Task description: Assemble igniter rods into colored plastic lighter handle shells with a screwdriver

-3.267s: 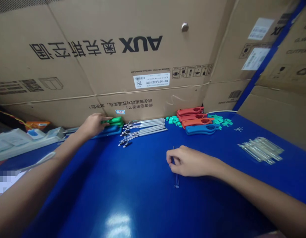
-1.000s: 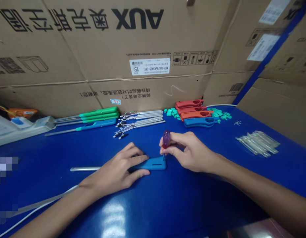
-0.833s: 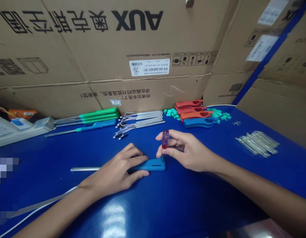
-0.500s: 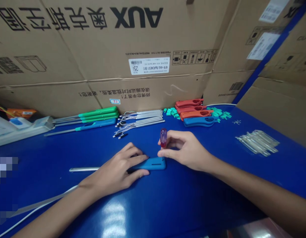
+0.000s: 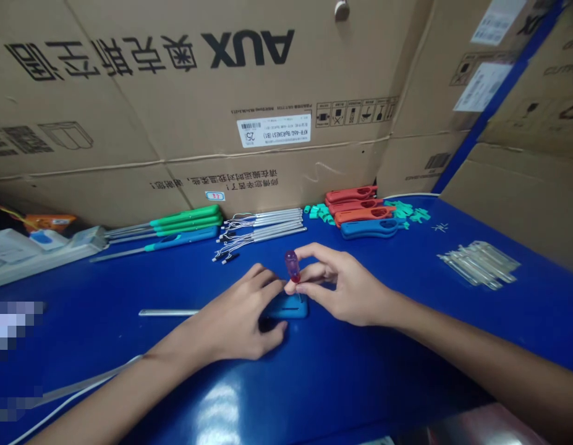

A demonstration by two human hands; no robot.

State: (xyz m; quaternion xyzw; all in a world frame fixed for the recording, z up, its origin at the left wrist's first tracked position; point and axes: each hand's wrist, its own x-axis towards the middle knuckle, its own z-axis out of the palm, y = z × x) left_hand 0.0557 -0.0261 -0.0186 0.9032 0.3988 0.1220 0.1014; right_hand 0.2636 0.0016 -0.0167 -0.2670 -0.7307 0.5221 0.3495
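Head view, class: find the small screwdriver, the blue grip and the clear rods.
small screwdriver (image 5: pixel 292 266), head view, on the purple handle
blue grip (image 5: pixel 293 307), head view, on its top face
clear rods (image 5: pixel 478 264), head view, on the middle of the pile

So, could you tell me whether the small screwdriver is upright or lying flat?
Nearly upright: the screwdriver stands handle-up in the right hand, its shaft down at the blue grip under the left hand.
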